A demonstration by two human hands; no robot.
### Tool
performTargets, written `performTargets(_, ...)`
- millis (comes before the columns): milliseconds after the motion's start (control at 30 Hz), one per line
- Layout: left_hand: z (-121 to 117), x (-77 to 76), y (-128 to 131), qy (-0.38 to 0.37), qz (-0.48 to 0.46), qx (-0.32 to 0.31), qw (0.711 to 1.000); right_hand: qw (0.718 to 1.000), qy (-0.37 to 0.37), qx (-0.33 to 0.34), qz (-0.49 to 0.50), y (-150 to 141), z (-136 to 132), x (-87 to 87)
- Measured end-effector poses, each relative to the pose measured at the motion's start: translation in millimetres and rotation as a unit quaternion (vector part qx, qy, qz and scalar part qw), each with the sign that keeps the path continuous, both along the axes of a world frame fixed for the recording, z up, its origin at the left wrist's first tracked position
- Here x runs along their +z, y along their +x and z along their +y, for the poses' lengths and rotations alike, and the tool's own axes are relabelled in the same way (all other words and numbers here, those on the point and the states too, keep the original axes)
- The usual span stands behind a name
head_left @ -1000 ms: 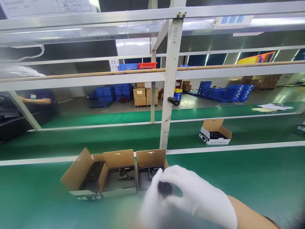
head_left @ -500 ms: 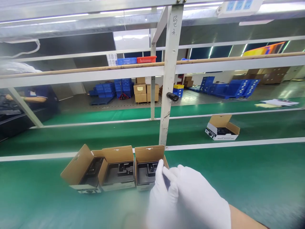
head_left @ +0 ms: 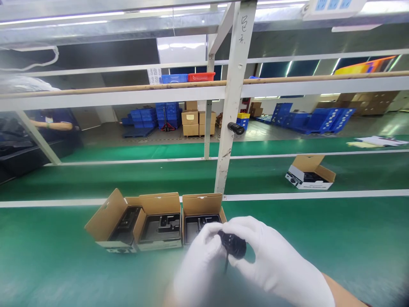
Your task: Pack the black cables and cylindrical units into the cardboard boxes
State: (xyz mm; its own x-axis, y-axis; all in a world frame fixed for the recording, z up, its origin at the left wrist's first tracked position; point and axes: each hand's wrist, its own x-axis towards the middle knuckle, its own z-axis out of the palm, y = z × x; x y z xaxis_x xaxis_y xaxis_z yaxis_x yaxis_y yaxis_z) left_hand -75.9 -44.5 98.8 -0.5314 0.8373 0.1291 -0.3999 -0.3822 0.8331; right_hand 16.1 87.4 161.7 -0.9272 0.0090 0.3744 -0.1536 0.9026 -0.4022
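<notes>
Gloved hands [head_left: 234, 256] hold a small, black, rounded device [head_left: 234, 244] with a cable.

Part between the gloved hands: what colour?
Black; the part shows best in the head view.

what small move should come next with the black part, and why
Perhaps gather the thin dark strand with the left hand: it hangs below the black part, which the right hand grips, and the left fingertips are close by.
</notes>
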Motion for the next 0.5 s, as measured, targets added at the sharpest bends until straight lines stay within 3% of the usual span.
performTargets(133, -10.2, 6.7, -6.9, -0.066, 0.069, 0.089, 0.991, 1.0, -0.004, -0.007, -0.024, 0.3, 6.8, -0.6)
performTargets(233, -15.2, 2.7, -20.3, -0.099, 0.128, 0.098, 0.982, 0.999, -0.032, -0.002, -0.034, 4.2, 7.8, -0.6)
performTargets(333, -14.7, -28.7, -31.6, -0.133, 0.11, 0.048, 0.984, 0.998, -0.052, -0.034, 0.011, 3.2, 8.3, 5.1)
performTargets(433, -15.9, -75.1, -23.8, -0.179, -0.066, -0.072, 0.979, 0.992, -0.052, -0.11, 0.039, -16.7, 17.0, 11.3)
performTargets(500, -24.3, -97.4, -8.0, -0.188, -0.122, -0.148, 0.963, 0.987, -0.032, -0.152, 0.028, -41.1, 28.9, 6.9)
